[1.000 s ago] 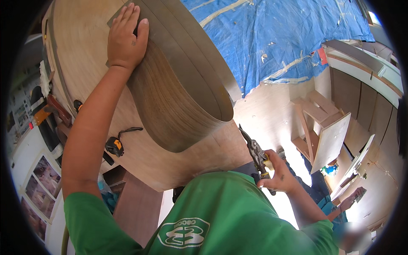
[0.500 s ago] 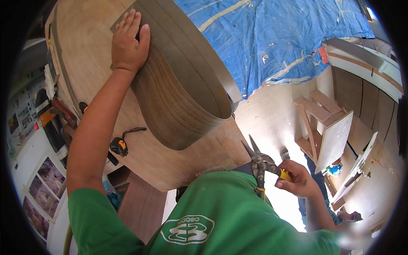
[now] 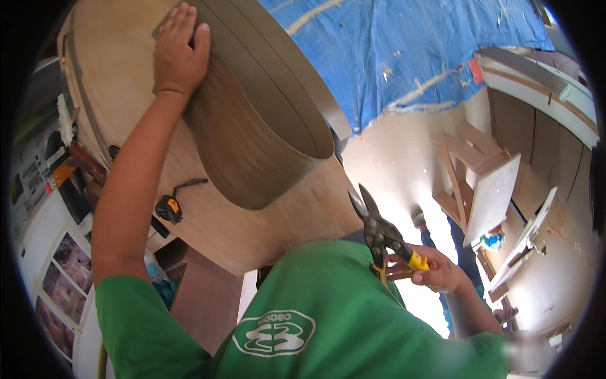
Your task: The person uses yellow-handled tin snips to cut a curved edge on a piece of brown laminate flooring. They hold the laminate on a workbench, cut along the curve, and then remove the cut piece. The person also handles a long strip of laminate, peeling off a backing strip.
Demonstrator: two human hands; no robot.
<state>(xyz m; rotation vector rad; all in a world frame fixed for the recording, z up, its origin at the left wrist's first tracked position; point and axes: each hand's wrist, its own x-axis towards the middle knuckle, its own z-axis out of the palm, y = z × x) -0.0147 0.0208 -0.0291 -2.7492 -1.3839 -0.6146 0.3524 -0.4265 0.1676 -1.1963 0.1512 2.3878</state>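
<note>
A wood-grain laminate sheet point(image 3: 243, 161) lies curled over on itself on a plywood worktop point(image 3: 278, 224), its bend toward me. Pressed flat on its far left end is my left hand point(image 3: 182, 60), fingers stretched out. My right hand point(image 3: 437, 271), low on the right in front of my shirt, grips tin snips point(image 3: 384, 239) by their yellow handles. The snips' blades point up and away, spread apart, and do not touch the sheet. Part of the right fingers is hidden behind the handles.
A black and orange tape measure point(image 3: 168, 208) rests on the worktop at left. Blue tarp point(image 3: 404, 57) covers the far right. A wooden frame point(image 3: 470, 183) stands right, with another person's legs point(image 3: 464, 249) near it. Pictures point(image 3: 63, 278) are at the lower left.
My right hand has turned the snips, so the blades show broader and the handles stand farther apart. The view has shifted slightly; my left hand stays on the sheet.
</note>
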